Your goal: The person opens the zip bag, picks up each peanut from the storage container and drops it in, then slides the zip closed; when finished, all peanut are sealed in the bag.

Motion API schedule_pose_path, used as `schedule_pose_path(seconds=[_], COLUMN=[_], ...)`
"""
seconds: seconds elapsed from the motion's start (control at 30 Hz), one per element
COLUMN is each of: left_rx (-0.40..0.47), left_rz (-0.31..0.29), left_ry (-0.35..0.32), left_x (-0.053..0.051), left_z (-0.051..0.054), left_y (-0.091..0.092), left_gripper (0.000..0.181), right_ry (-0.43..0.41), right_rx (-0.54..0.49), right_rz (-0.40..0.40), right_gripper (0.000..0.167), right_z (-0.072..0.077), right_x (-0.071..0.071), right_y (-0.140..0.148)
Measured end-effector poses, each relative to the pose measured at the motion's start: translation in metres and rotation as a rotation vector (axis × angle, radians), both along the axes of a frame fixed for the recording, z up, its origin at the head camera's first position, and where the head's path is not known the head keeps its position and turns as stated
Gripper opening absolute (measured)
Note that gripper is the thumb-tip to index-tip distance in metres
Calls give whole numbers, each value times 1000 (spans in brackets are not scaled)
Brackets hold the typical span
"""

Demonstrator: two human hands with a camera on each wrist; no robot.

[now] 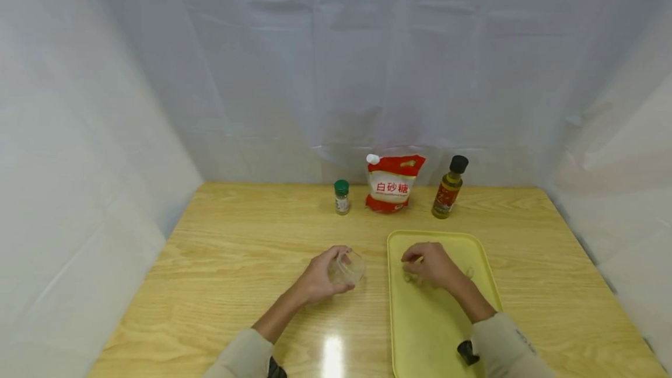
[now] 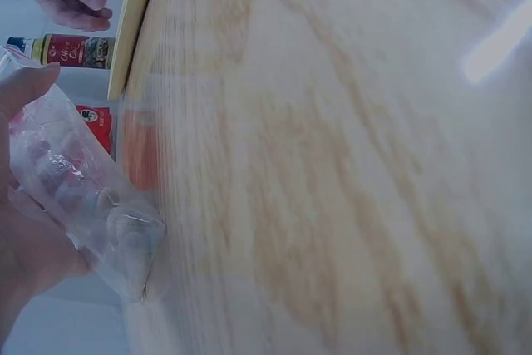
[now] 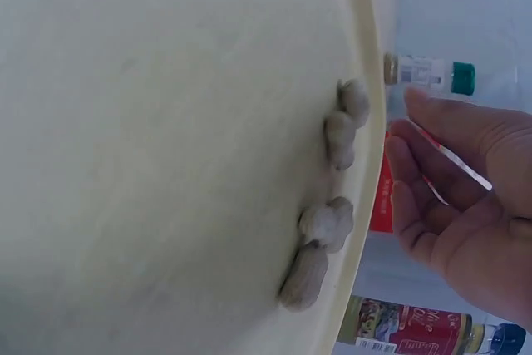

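My left hand (image 1: 318, 279) grips a clear plastic bag (image 1: 353, 268) by its sides, above the table left of the yellow tray. Unshelled peanuts show through the lower part of the bag (image 2: 129, 234) in the left wrist view. Over the tray (image 1: 425, 331) hovers my right hand (image 1: 433, 264), its fingers loosely bent and nothing visible between thumb and fingertips. Several peanuts (image 3: 339, 140) lie on the tray near its rim in the right wrist view; the hand partly hides them in the head view.
Along the back of the wooden table (image 1: 236, 244) stand a green-capped spice jar (image 1: 342, 198), a red and white sugar pouch (image 1: 391, 185) with a white spout, and an olive oil bottle (image 1: 448, 190). White sheeting (image 1: 262, 74) closes off the back and sides.
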State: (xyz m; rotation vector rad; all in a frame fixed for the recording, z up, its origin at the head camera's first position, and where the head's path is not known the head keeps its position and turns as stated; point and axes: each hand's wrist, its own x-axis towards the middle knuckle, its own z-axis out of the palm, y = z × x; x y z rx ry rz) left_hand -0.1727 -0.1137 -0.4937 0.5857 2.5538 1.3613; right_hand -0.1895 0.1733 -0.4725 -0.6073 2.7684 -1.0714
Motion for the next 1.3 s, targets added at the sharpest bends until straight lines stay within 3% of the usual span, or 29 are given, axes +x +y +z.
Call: schedule_pose_path(seconds=[0.3,0.57,0.83,1.3], left_rx=[-5,-12,-15,-2], left_rz=[1,-4,0,6], left_ry=[0,10,-1,-6], left_x=[1,0,1,0], left_z=[-1,0,1,3], left_y=[1,0,0,2], left_gripper=[70,69,68,69], right_ry=[-22,-23,-29,115], right_rx=[50,101,45,62], right_rz=[30,35,42,11], right_gripper=[13,13,12,3], right_z=[-11,-11,-13,-8], right_x=[0,2,3,1], right_y=[3,3,3,0])
